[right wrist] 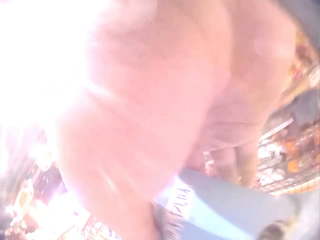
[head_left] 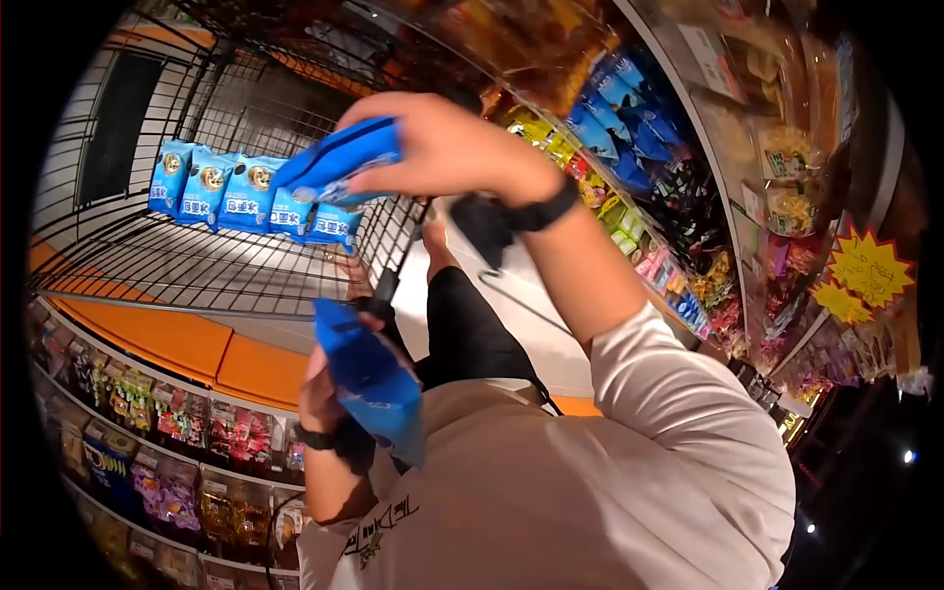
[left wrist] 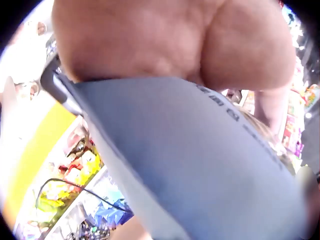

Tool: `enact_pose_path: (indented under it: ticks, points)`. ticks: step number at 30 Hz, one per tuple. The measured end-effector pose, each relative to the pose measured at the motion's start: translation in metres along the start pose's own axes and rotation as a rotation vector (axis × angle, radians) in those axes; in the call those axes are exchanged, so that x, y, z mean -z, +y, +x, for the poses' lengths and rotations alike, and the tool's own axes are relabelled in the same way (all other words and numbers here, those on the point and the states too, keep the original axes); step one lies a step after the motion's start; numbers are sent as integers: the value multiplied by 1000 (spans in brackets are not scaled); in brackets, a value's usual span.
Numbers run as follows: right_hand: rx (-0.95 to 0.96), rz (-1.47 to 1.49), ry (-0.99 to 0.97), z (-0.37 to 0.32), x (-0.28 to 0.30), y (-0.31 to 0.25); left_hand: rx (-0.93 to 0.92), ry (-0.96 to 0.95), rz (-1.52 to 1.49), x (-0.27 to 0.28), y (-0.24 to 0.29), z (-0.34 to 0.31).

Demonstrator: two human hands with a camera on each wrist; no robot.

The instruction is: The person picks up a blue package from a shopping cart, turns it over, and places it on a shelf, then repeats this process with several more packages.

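Observation:
My right hand (head_left: pixel 442 147) grips a blue snack bag (head_left: pixel 339 157) by its side, over the row of bags in a wire shopping cart (head_left: pixel 177 285). That row is several light-blue bags (head_left: pixel 246 197) with white lettering, standing side by side. Lower down, close to my torso, my left hand (head_left: pixel 317 393) holds another blue snack bag (head_left: pixel 379 393), tilted. In the left wrist view, this bag (left wrist: pixel 175 150) spreads below the palm, its dark print along one edge. The right wrist view is overexposed, but a pale-blue bag (right wrist: pixel 215 205) shows beneath the hand.
Shelves of packaged snacks (head_left: pixel 187 413) run along the lower left, above them an orange ledge (head_left: pixel 261 369). More blue packages (head_left: pixel 629 118) and other bags fill the display at right, near a yellow starburst sign (head_left: pixel 870 267). A dark cart handle (head_left: pixel 386 288) lies between my hands.

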State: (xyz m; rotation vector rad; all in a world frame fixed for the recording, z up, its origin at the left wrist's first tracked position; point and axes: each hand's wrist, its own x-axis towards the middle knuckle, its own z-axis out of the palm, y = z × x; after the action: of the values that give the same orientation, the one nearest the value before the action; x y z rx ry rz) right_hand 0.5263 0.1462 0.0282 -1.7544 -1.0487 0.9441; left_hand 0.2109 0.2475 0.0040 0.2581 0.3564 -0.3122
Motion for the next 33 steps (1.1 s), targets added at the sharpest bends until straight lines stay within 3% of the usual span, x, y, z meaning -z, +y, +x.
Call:
enact_pose_path:
  ticks: [2,3,5,6,8,10,11,12,13,16,17,20,23,26,27,30,33]
  points:
    - [-185,342,106,-64,34,1,64,29,76,-12,-19,30]
    - [-123,266,174,-96,48,12,97,41,113,-17,-29,44]
    - [-305,390,331,-162,66,24,160,-62,68,-44,-45,83]
    - [-349,334,449,-194,71,44,136,-86,53,-54,-59,100]
    - [-386,734,817,-239,73,86,214,-20,33,-62,-87,122]
    - [-486,798,1075,-277,91,129,259,-65,18,-70,-105,146]
    - [-534,551,1081,-292,99,137,289,-46,0,-72,-112,152]
    - [-556,696,1155,-294,116,150,284,-179,-52,-68,-117,163]
    - [-571,841,1239,-290,132,158,270,-170,-47,-68,-123,170]
    - [-451,423,1324,-259,155,150,240,-94,-60,-71,-130,182]
    - [-542,320,1403,-242,158,143,237,-63,-74,-69,-135,184]
    - [-374,-971,828,-265,191,186,255,10,-122,-59,-146,182]
    - [-304,696,1112,-216,195,180,237,25,-143,-45,-146,185]
    - [-519,498,1199,-208,189,181,193,13,-177,-27,-153,190]
    - [-417,395,1117,-205,183,182,195,25,-182,-23,-152,191]
    - [-383,108,1069,-193,160,187,161,93,-220,-19,-149,187]
    - [-430,154,1030,-190,163,186,143,112,-231,-11,-142,185]
